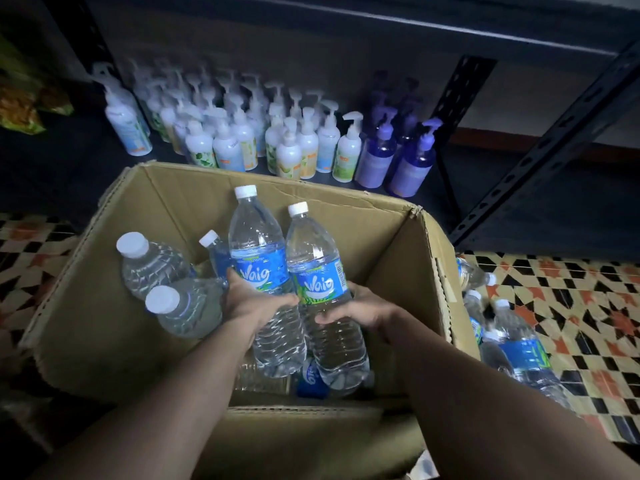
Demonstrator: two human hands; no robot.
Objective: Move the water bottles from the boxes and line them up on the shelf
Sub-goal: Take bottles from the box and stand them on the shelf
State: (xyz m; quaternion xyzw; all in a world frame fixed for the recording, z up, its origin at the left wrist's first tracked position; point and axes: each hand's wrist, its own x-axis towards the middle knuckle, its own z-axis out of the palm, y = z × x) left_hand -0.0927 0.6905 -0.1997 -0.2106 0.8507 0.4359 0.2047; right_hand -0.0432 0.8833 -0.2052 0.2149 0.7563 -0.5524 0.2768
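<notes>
An open cardboard box (pixel 391 244) stands in front of me with several clear water bottles inside. My left hand (pixel 254 299) grips one tall blue-labelled water bottle (pixel 258 244) around its middle. My right hand (pixel 360 311) grips a second one (pixel 318 265) right beside it. Both bottles are upright, white caps up, and touch each other over the box's middle. More bottles (pixel 152 261) lean at the box's left, and another lies on the bottom (pixel 308 379). The low dark shelf (pixel 69 168) lies just beyond the box.
Many white pump bottles (pixel 225 147) and a few purple ones (pixel 412 164) crowd the shelf's middle. A black slotted shelf upright (pixel 554 147) slants at the right. Several water bottles (pixel 519 348) lie on the patterned floor to the right of the box. Snack bags (pixel 17 109) sit far left.
</notes>
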